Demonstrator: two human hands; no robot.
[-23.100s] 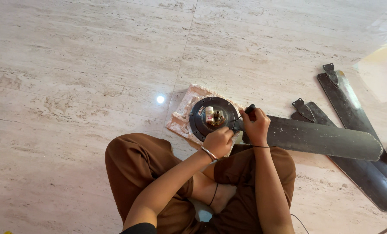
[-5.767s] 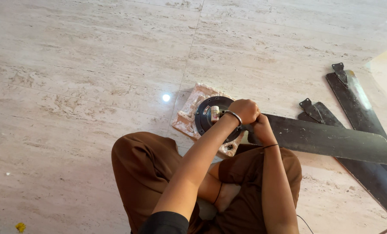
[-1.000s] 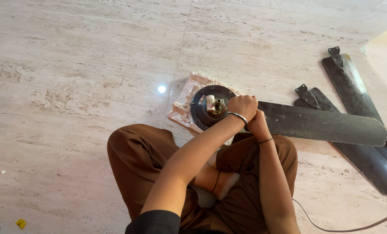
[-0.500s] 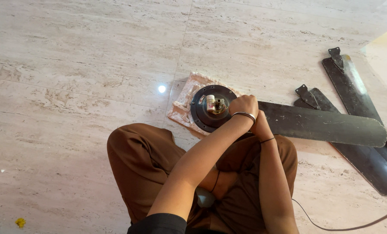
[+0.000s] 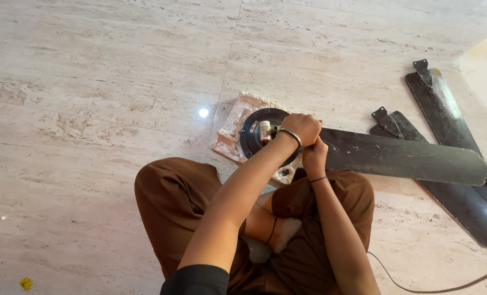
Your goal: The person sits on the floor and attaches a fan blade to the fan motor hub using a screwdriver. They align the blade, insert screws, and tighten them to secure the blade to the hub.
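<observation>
Hands stacked at fan motor (image 5: 260, 139) rim: left hand (image 5: 302, 128) fisted, right hand (image 5: 313, 157) grip closed beneath, contents hidden.

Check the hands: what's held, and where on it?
Both hands, left hand over right hand, are clenched together where the attached fan blade meets the fan motor; what they grip is hidden.

The floor (image 5: 107, 71) is pale, veined stone in large polished tiles, with thin grout lines crossing it. A small bright reflection of a light (image 5: 202, 112) glints on the tile left of one grout line. Far right of that glint, a warm sunlit patch (image 5: 486, 71) falls across the floor.
</observation>
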